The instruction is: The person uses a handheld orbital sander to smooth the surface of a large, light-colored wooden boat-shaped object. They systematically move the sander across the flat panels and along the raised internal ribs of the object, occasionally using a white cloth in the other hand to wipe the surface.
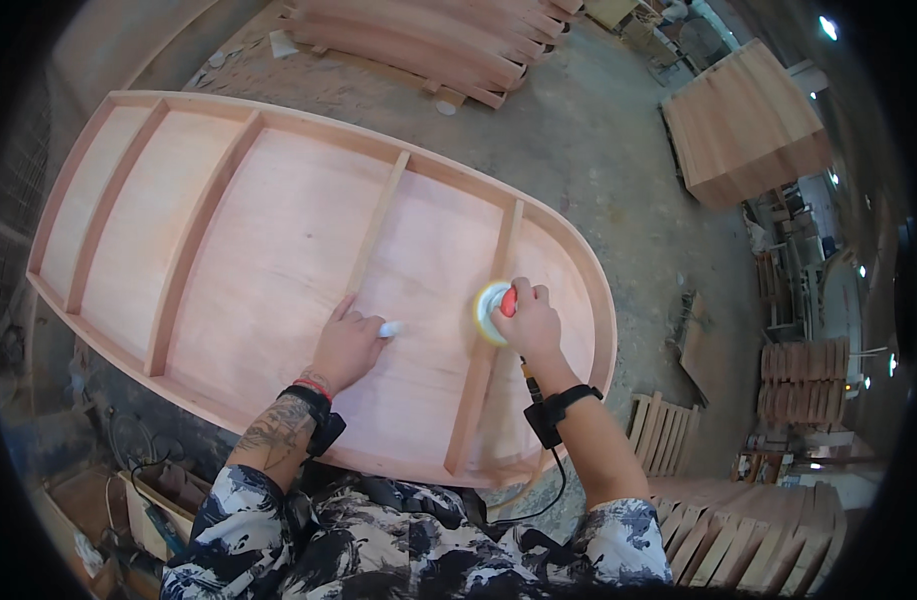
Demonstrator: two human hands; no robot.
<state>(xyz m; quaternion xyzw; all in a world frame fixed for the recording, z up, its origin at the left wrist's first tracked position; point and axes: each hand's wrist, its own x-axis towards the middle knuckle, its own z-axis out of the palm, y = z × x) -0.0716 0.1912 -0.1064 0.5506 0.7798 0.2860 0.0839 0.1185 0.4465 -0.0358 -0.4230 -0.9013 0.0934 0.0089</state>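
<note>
We look down on a large curved plywood panel with a raised wooden rim and cross ribs (278, 260), which fills the left and centre of the frame, tilted from the upper left down to the lower centre. Our right hand (528, 322) sits right of centre, clenched around a small round sander with a yellow pad and a red body (493, 310); the pad is pressed against the wooden cross rib (483, 370) that runs from the panel's upper rim down to its lower edge. A black cable (556, 480) trails from the sander along the right forearm toward the bottom of the frame, and a black wrist strap (558, 405) wraps that wrist.

Our left hand (346, 345) lies just left of centre, resting on the flat plywood between two ribs, with the index finger stretched upward along the neighbouring rib. It pinches a small white piece (390, 328) at the fingertips; we cannot tell what the piece is.

In the upper right of the frame stands a tall stack of plain wooden boards (743, 125), well apart from the panel. At top centre lies a pile of curved wooden parts (428, 45) on the dusty concrete floor (598, 150).
</note>
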